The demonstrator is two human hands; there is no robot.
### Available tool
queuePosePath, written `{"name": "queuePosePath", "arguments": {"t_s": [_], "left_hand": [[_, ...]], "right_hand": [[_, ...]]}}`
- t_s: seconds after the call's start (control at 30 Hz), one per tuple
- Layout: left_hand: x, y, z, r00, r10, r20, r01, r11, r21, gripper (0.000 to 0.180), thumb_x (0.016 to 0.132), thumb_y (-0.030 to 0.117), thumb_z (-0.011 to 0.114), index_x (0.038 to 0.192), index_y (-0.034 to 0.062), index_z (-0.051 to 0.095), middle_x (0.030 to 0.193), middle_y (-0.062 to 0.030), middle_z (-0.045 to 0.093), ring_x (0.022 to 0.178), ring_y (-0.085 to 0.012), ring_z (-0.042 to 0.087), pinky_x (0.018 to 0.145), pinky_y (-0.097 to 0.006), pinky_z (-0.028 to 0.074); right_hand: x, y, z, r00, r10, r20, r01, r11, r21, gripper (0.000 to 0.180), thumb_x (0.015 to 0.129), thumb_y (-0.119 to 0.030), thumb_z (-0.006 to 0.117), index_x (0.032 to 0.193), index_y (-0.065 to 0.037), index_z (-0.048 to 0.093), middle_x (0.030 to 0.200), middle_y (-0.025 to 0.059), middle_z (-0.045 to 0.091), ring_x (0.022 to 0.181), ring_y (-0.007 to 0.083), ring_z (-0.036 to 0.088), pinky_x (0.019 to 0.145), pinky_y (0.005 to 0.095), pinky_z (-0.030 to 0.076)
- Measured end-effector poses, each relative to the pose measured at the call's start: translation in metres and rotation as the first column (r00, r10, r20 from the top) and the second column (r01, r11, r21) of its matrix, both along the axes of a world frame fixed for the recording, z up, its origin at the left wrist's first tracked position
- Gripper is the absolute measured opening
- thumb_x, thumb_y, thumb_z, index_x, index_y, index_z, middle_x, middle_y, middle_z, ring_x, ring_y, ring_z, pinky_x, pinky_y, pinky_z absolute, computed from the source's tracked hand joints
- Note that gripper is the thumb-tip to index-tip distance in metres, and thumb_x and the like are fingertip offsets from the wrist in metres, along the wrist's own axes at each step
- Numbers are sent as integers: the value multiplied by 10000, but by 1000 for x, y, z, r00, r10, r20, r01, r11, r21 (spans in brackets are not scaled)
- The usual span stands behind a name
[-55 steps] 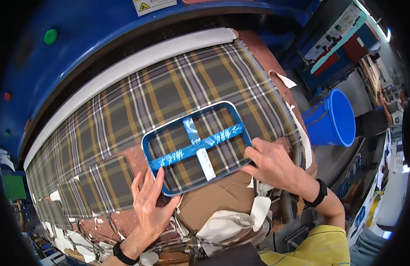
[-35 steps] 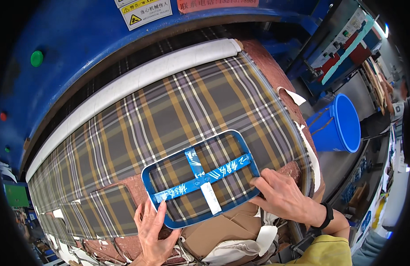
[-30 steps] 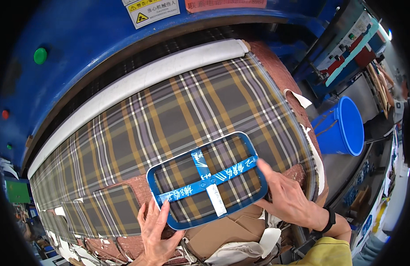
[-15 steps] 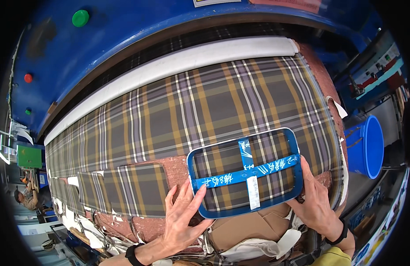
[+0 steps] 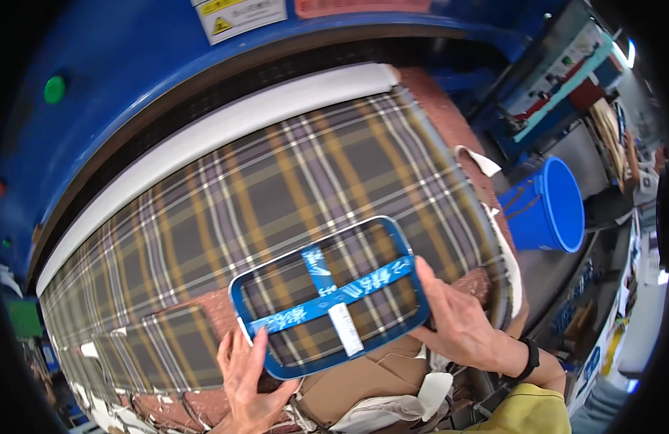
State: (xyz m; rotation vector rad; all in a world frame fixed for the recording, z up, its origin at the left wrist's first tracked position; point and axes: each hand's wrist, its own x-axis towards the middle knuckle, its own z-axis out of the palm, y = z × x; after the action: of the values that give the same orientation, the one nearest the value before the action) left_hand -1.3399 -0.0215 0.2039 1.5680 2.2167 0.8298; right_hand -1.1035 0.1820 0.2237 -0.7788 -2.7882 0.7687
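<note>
A rounded rectangular cutting die (image 5: 334, 300) with a thin blue rim lies on the plaid cloth (image 5: 266, 206), near its front edge. Blue tape with white handwriting covers its crossed bars, and a white label is on the short bar. My left hand (image 5: 248, 380) grips the die's lower left corner between thumb and fingers. At the opposite end, my right hand (image 5: 461, 325) closes round the right wall, fingers along the outside and thumb below. Dark brown, tan, purple and white stripes of the cloth show through the die's openings.
A white folded strip (image 5: 226, 119) runs along the cloth's far edge, below the blue machine body (image 5: 154, 43). Reddish board (image 5: 217, 307) shows through a cut-out gap. Brown pieces (image 5: 363, 387) and white scraps lie nearest me. A blue bucket (image 5: 562, 206) stands at the right.
My view has turned, so the scene sits further left and more tilted. Both hands still hold the die, which stays at about the same place on the cloth.
</note>
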Motion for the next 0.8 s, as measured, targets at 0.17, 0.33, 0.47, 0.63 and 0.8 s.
{"name": "queuePosePath", "arguments": {"t_s": [0.17,0.33,0.47,0.63,0.8], "left_hand": [[0,-2,-1,998,-56,-15,57,998,33,793,717,117,818,1415,26,452,1424,-204,482,1327,-371,437,1110,-543,288],[1,-1,-1,999,-45,-24,46,998,51,781,714,124,826,1400,20,469,1405,-198,505,1306,-379,457,1102,-544,301],[2,2,1,999,-35,-31,36,998,50,772,703,120,834,1385,17,488,1385,-195,525,1302,-375,465,1095,-540,313],[2,0,-2,1000,-19,-10,20,998,56,794,636,146,853,1333,-28,515,1301,-274,558,1261,-407,502,1080,-549,287],[0,0,3,1000,-16,25,15,1000,14,808,623,107,831,1353,-23,509,1298,-264,576,1274,-383,516,1114,-523,250]], "right_hand": [[3,1,-2,1000,7,-15,-8,1000,-7,1080,686,-91,793,1484,105,92,842,156,519,747,302,589,629,388,502],[5,2,-3,1000,20,-24,-20,1000,-19,1078,700,-88,783,1489,101,74,827,150,514,709,292,574,599,391,490],[4,4,-3,999,14,-35,-15,999,-31,1074,703,-89,778,1489,103,72,823,148,512,707,290,574,587,391,485],[0,4,2,1000,17,-21,-17,1000,14,1063,696,-90,782,1484,109,96,830,153,518,713,300,577,597,390,489],[-3,-2,3,1000,3,-25,-2,999,45,1009,714,-57,784,1466,132,138,915,203,581,790,329,620,671,397,518]]}}
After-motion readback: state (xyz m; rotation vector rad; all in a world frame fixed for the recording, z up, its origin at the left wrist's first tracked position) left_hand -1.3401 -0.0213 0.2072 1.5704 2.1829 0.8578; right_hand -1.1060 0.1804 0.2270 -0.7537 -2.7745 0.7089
